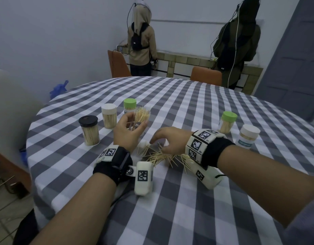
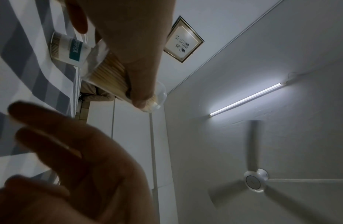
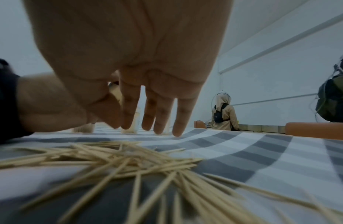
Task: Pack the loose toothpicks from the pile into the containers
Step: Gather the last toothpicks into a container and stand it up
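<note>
Both forearms are bare. Left wrist [image 1: 115,159]: black fabric band with a black mount, a metal screw, and a white camera block [image 1: 143,177] bearing square coded markers. Right wrist [image 1: 208,151]: black band, white marker-covered blocks. A grey sleeve [image 1: 304,225] edges the right arm.

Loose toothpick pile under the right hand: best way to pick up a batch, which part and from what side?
Judgement: come straight down from above with the right hand onto the toothpick pile. The sticks lie flat and crisscrossed on the tablecloth, so rake the fingers and thumb together across a small bunch and pinch mid-length, where they overlap densest, not at the splayed pointed ends.
</note>
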